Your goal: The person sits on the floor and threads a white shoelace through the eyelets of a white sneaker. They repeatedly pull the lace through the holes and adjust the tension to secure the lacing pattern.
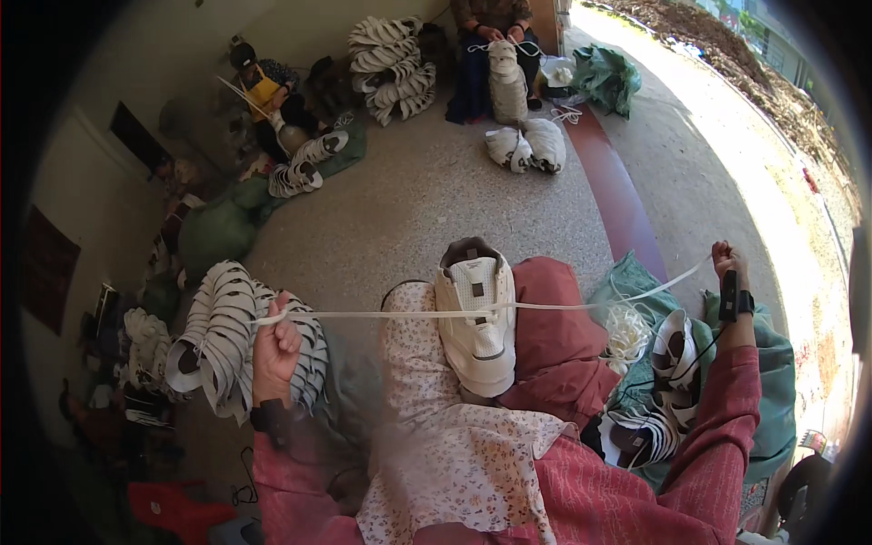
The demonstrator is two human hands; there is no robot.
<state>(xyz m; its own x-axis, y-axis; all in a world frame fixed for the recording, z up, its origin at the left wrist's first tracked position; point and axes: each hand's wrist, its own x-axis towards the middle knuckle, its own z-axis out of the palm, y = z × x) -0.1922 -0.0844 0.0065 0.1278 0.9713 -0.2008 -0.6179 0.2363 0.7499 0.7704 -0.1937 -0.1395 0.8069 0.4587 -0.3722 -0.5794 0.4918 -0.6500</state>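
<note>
A cream shoe upper (474, 350) with a dark lining stands between my thighs, its toe toward me. One white shoelace (363, 314) runs across its lacing area, drawn out straight to the left and in a longer, slightly sagging line to the right. My left hand (276, 352) is closed on the lace's left end, beside a stack of nested shoe uppers (218, 313). Far out to the right, my raised right hand (727, 258) is closed on the other end. How the lace passes through the eyelets is too small to make out.
At my right, a green sack (627, 282) carries a heap of white laces (627, 331) and several loose uppers (640, 436). Bundled uppers (527, 147) lie on the floor ahead. Two people work farther off, one with a lace over a stack of uppers (507, 82). A red stool-like object (177, 509) is at lower left.
</note>
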